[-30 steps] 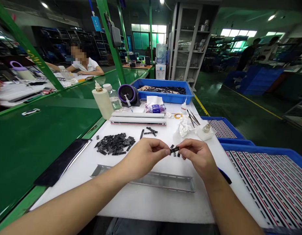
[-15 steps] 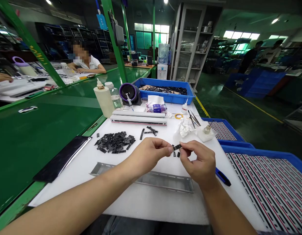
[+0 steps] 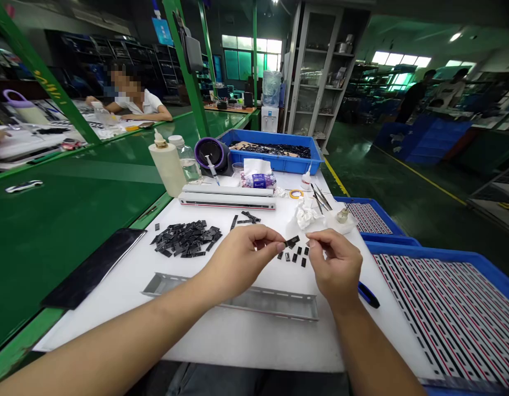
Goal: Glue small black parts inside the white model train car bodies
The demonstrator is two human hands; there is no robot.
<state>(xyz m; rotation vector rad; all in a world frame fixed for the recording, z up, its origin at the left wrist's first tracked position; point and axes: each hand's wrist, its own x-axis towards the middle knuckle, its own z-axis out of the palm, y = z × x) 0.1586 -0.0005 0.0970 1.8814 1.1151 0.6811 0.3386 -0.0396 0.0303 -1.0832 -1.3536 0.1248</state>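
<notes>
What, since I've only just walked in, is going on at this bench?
A person's left hand pinches a small black strip above the white table. The right hand is raised beside it; whether its fingertips hold anything is unclear. Several loose black pieces lie below, a heap of black parts is off to the left, and a grey channel lies nearer the person.
</notes>
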